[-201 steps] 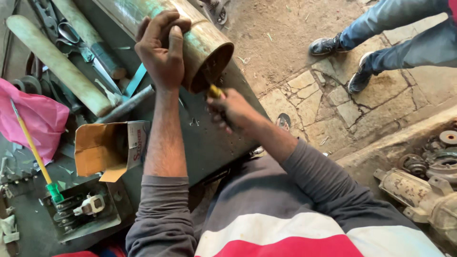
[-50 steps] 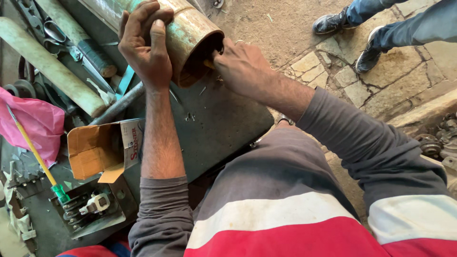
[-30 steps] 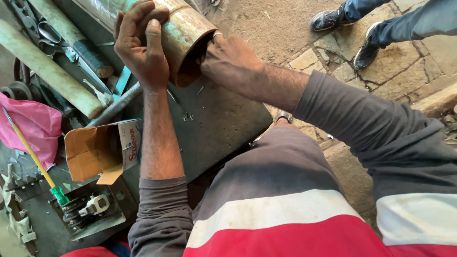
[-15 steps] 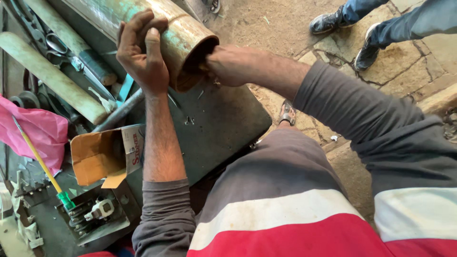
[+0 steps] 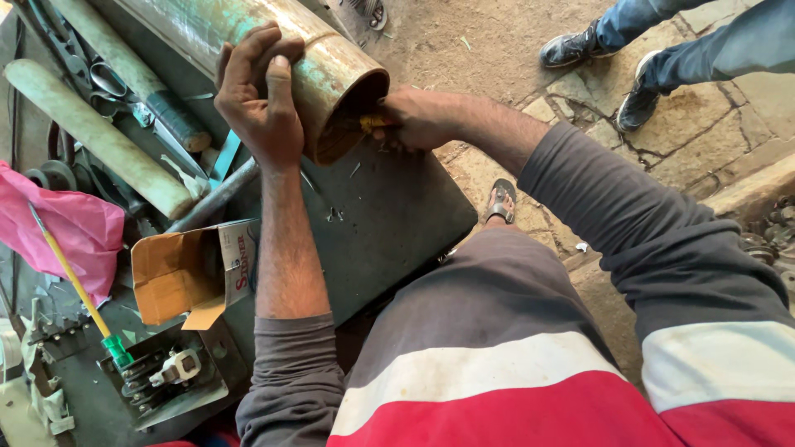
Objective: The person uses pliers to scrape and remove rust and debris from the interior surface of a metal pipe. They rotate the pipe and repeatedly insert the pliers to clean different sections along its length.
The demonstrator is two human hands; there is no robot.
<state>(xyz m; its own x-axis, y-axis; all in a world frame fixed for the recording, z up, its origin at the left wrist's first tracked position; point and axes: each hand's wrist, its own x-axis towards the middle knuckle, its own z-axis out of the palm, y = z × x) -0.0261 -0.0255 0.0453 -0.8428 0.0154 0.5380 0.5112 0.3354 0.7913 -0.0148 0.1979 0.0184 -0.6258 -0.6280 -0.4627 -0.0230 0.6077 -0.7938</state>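
A metal pipe [image 5: 248,50] is steadied on the counter [image 5: 397,215] by the left hand [image 5: 261,99], grip wrapped over it; at its mouth, a yellow tool [image 5: 370,124] is pinched by the right hand [image 5: 418,118].

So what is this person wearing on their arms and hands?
Both hands are bare: no gloves, rings or watch show on the left hand or the right hand. The sleeves are dark grey; the left sleeve is pushed up past the elbow, the right sleeve reaches near the wrist. Higher up, the top has white and red bands.
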